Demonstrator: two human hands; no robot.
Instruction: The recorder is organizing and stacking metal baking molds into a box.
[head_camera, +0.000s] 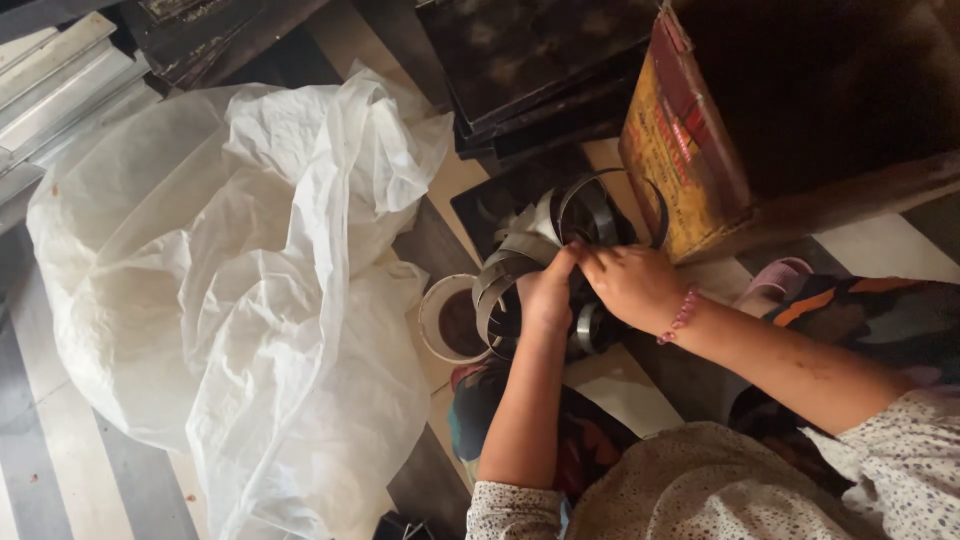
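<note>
A cluster of several shiny metal rings (590, 215) lies on the striped floor in front of me. My left hand (547, 290) presses on the rings at the cluster's near side, fingers curled around a ring's rim (497, 285). My right hand (632, 283), with a pink bead bracelet at the wrist, grips the rings just to the right, fingertips meeting the left hand's. What lies between the fingers is partly hidden.
A big crumpled white plastic sheet (240, 290) covers the floor at left. A round dish with a dark inside (452, 322) sits beside the rings. A worn yellow-and-red box (700, 130) stands at right, dark trays (530, 70) stacked behind, metal bars (60, 80) at top left.
</note>
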